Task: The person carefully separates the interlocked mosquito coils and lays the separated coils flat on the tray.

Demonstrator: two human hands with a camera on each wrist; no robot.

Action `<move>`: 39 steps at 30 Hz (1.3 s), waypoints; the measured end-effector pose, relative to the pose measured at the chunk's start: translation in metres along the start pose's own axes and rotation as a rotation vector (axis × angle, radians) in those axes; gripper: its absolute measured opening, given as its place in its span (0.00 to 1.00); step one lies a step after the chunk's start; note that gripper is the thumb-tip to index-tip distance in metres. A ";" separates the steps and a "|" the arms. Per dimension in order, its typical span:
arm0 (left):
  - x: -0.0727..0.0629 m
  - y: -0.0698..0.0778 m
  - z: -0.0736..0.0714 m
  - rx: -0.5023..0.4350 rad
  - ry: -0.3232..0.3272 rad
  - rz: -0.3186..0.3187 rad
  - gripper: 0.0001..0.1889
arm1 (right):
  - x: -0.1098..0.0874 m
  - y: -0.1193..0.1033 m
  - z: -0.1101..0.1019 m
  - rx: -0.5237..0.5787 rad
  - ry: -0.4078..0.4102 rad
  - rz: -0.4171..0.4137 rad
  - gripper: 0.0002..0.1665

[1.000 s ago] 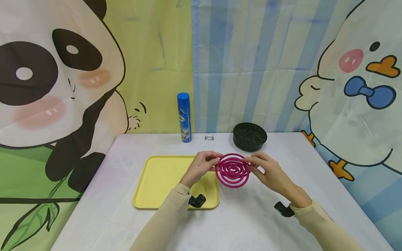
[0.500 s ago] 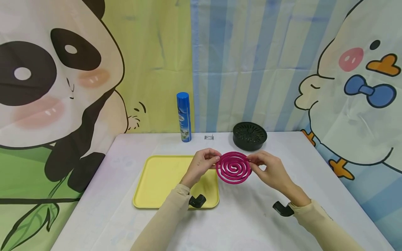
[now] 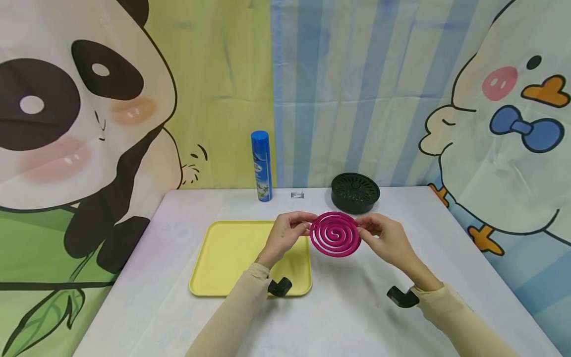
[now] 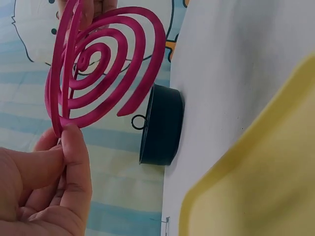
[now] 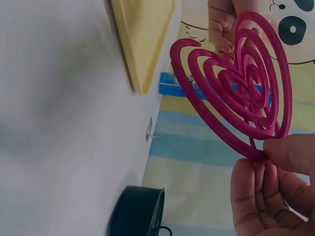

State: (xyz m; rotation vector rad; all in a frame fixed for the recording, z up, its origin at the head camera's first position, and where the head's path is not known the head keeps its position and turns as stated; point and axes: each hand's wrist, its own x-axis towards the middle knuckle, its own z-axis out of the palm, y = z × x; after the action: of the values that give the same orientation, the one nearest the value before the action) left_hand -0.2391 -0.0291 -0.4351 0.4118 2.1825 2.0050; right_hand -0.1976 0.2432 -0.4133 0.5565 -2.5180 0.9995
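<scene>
A magenta mosquito coil (image 3: 335,234) is held up above the table. Its spirals are partly spread apart in layers, as both the left wrist view, where the coil (image 4: 129,104) fans out, and the right wrist view show. My left hand (image 3: 285,235) pinches the coil's left edge between thumb and fingers. At the opposite edge, my right hand (image 3: 387,240) grips it the same way, with the thumb (image 5: 290,152) on the rim. Behind the coil stands a round black holder (image 3: 355,193) with a slotted top.
A yellow tray (image 3: 209,277) lies under and left of the left hand. At the back stand a blue spray can (image 3: 261,168) and a small metal stand (image 3: 297,195). Printed cloth hangs behind the white table (image 3: 339,317).
Both hands have lifted the coil slightly and shifted it a little right. Its separated layers now line up more closely in the head view. The right fingers have tightened on its edge.
</scene>
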 end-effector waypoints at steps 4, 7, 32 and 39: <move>-0.001 0.001 -0.001 0.038 -0.023 0.051 0.15 | 0.002 -0.001 -0.001 0.030 -0.026 0.086 0.09; -0.002 0.001 -0.001 0.077 -0.043 0.078 0.17 | 0.002 -0.001 -0.002 0.060 -0.044 0.138 0.09; -0.003 -0.009 0.002 0.227 0.056 0.255 0.11 | 0.003 0.000 0.000 0.211 0.033 0.174 0.17; -0.002 -0.011 0.005 0.126 0.120 0.255 0.10 | 0.004 -0.003 0.002 0.319 0.042 0.234 0.19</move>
State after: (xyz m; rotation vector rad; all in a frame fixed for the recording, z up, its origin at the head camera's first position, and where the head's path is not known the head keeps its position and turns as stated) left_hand -0.2365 -0.0258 -0.4471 0.6315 2.4482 2.0708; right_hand -0.2000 0.2395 -0.4111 0.3255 -2.4410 1.4988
